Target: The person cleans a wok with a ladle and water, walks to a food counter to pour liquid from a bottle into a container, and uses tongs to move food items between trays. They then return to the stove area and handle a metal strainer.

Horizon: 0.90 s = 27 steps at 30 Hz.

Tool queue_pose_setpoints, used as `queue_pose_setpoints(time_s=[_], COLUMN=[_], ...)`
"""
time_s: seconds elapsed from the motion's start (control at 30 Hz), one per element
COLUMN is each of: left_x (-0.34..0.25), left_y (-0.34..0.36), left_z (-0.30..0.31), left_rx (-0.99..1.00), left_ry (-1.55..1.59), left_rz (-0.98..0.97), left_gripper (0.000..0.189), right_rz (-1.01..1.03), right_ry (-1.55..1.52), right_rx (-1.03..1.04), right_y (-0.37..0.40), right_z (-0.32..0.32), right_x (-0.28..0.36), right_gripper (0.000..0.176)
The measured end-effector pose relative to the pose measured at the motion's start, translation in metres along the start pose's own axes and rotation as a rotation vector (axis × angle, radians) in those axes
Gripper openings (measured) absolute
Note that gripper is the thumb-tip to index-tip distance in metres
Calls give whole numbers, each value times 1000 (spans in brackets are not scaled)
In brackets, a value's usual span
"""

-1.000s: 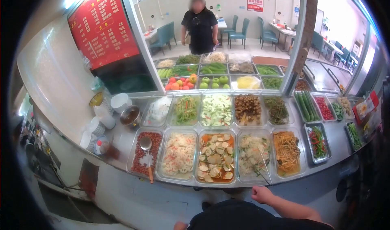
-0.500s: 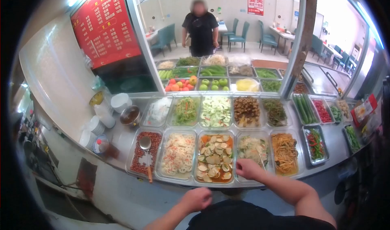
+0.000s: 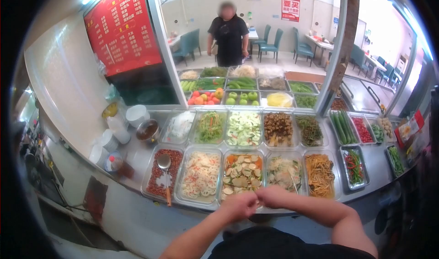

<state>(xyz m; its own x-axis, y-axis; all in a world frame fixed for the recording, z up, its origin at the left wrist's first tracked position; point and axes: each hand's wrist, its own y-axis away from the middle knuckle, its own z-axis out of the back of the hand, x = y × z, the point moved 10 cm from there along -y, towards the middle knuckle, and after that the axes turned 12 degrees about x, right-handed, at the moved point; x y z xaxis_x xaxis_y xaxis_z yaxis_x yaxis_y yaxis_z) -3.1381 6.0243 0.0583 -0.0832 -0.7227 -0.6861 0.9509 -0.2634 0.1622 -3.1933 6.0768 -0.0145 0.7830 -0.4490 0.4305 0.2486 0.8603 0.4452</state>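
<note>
My left hand (image 3: 240,205) and my right hand (image 3: 273,196) meet over the counter's front edge, fingers curled in and touching or nearly so. Anything between them is too small or hidden to make out. Just beyond them is a glass tray of pale sliced food in reddish-orange sauce (image 3: 242,169), its near end partly covered by my hands. To its right is a tray of mixed shredded salad (image 3: 284,169) with a thin metal utensil in it. A tray of lotus root slices (image 3: 200,176) lies to the left.
A ladle (image 3: 163,162) rests in the peanut tray (image 3: 152,184). Bowls (image 3: 98,154) and a metal pot (image 3: 147,131) stand at left. More dishes fill the back row, with tomatoes and green apples (image 3: 242,99) behind. A person (image 3: 227,35) stands across the counter.
My left hand has moved up and right, and my right hand slightly left and down, so they now come together. The view has shifted slightly.
</note>
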Motion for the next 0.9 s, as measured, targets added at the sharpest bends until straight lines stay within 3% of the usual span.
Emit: queue_pose_setpoints(time_s=[0.03,0.1,0.17,0.23,0.33,0.43,0.47,0.5,0.57,0.73,0.8,0.87,0.9], left_x=[34,101,118,114,180,327,356,415,401,398,429,447,434], left_y=[2,8,10,36,89,181,226,270,303,347,335,316,299], left_z=[14,2,-69,-115,-153,-244,-272,-333,-364,-356,-371,-384,-385], left_rx=[-200,-288,219,342,180,-69,-26,-76,418,407,511,482,542], left_ry=[101,-49,-163,-98,72,420,266,49,229,159,-274,-266,-148], left_rz=[114,469,442,289,510,930,1080,958,943,936,768,854,883], left_gripper=[14,16,19,22,25,31,35,40,45,36,29,27,35], right_rz=[114,48,-23,-86,-129,-206,-239,-272,-275,-279,-266,-251,-233], right_ry=[14,-108,-127,-158,-262,-285,-280,-275,-250,-240,-213,-238,-264], right_rx=[-26,-78,-73,-66,67,25,36,47,67,101,162,136,111], right_y=[6,5,4,3,8,20,25,27,34,26,18,9,4], right_z=[-8,-14,-27,-50,-105,-130,-136,-139,-131,-148,-155,-153,-152], right_x=[19,15,1,-14,-42,-78,-87,-93,-85,-87,-69,-61,-54], right_gripper=[15,17,17,16,16,17,18,19,20,21,23,24,25])
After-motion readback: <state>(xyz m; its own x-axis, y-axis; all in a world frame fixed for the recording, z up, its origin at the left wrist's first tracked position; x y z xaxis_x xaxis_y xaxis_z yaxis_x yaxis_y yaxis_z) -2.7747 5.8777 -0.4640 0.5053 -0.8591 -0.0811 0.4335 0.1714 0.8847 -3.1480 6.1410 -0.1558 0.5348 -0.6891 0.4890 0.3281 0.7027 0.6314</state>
